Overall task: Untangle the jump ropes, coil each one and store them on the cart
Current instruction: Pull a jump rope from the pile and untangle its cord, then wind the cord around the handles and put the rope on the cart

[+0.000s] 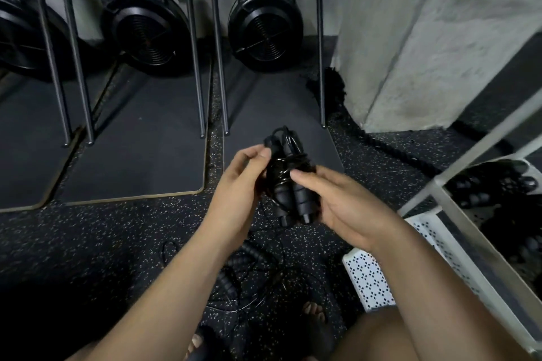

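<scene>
A coiled black jump rope (286, 173) with two ribbed handles side by side sits between both hands at mid-frame. My left hand (237, 193) curls round the coil's left side, thumb and fingertips near its top. My right hand (340, 208) grips the right side, thumb across the cord wraps above the handles. Below, on the speckled floor, a tangle of black jump ropes (249, 278) lies between my feet. The white cart (440, 231) stands at the right, with several coiled ropes (495, 187) in its upper tray.
Dark mats (137, 143) lie ahead, crossed by slanted metal rails (196, 67). Two round black fan housings (146, 29) stand at the back wall. A grey concrete pillar (425, 38) rises at the right, a thick black battle rope (378, 143) curving round its base.
</scene>
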